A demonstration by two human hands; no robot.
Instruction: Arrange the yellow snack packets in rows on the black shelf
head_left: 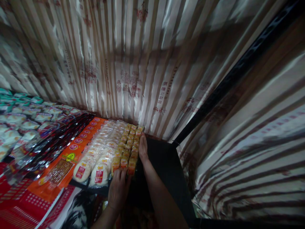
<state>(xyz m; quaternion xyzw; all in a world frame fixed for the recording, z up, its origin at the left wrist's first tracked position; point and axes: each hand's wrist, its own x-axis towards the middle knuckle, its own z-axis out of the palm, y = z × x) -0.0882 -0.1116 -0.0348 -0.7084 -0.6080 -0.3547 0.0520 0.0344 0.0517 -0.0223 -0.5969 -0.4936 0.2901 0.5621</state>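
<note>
Rows of small yellow-orange wrapped snack packs [128,146] lie on a dark shelf, running away from me. My left hand [118,187] rests at the near end of these rows, fingers flat against the front packs. My right hand [143,147] lies stretched along the right side of the rows, fingers straight and pressed against the packs. Neither hand grips anything. Next to the small packs on the left lie rows of round white buns in clear wrappers [100,159].
Orange packets [71,159] and dark red packets [59,136] lie further left, then white and green packs [19,121]. A striped satin curtain [133,63] hangs behind and to the right. Bare black shelf surface [166,162] shows right of my right hand.
</note>
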